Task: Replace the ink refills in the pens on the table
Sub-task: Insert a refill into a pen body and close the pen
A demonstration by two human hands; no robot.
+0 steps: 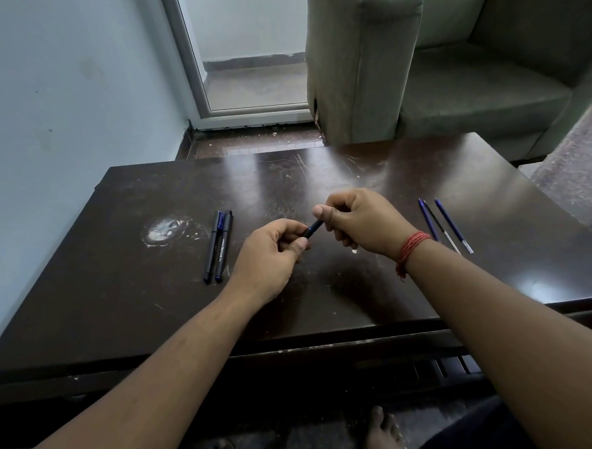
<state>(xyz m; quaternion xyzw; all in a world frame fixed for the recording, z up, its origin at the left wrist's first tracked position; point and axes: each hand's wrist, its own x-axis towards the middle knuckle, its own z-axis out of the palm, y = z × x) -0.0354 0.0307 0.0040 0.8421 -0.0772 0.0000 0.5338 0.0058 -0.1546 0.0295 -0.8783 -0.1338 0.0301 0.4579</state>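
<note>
Pens: three total. Two capped dark pens (218,246) lie side by side, touching, on the left part of the dark table (474,187), long axes running roughly away from the person, one with white lettering on the barrel. Third pen (312,229), dark with a blue band, is held above table centre between both hands, tilted, only a short middle stretch showing between them. Refills: three loose ink refills (445,225) on the right side of the table, near each other, roughly parallel, slanting toward the near right; two blue-bodied, one darker with a clear lower end; whether they touch one another cannot be told. Left hand (272,256) has fingers curled round the lower end of the held pen, thumb pressed along the front. Right hand (352,221) has fingers curled round the upper end, thumb tip laid on the barrel; both grips closed tight, no fingers spread. Pen ends hidden inside the fists, so cap or tip state cannot be told. Red thread band (411,251) wraps the right wrist. One pale scuffed patch (166,230) on the table left of the two pens. Grey-green armchair (451,65) stands beyond the table's far edge; a white-framed glass door (244,55) behind at left. Two bare feet (381,432) show below the near table edge.
</note>
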